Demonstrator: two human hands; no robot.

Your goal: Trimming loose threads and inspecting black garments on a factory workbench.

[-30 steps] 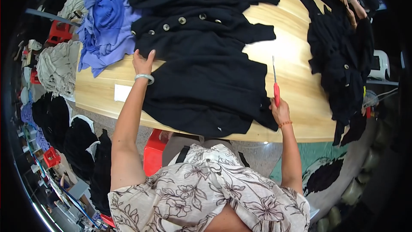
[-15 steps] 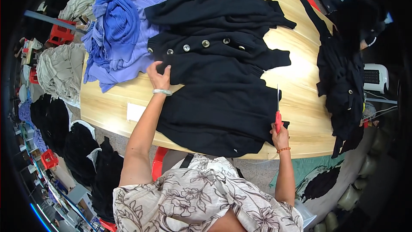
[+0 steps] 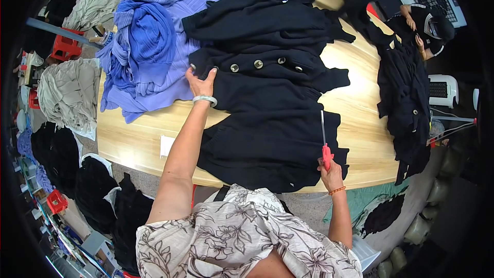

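A black buttoned cardigan (image 3: 272, 85) lies across the table with its row of large buttons facing up. My left hand (image 3: 202, 83) reaches to its left end, thumb and forefinger apart, fingertips on the knit beside the end buttons. My right hand (image 3: 331, 173) is closed round the handle of a red-handled tool (image 3: 327, 155) with a long, thin metal end. That metal end points away from me over the right side of the nearest black knit garment (image 3: 262, 146). Beyond the cardigan lies another black knit garment (image 3: 257, 18).
Purple knitwear (image 3: 149, 36) is heaped at the table's far left. A small white paper (image 3: 166, 145) lies on the wooden table (image 3: 128, 141). Black garments (image 3: 406, 87) hang over the right edge, where a co-worker's hands (image 3: 421, 44) show. Beige clothes (image 3: 69, 92) are piled left.
My left hand has moved away from me along the cardigan's left end, up to the buttons. The tool in my right hand has shifted left. At the right, the co-worker's hands have come into view.
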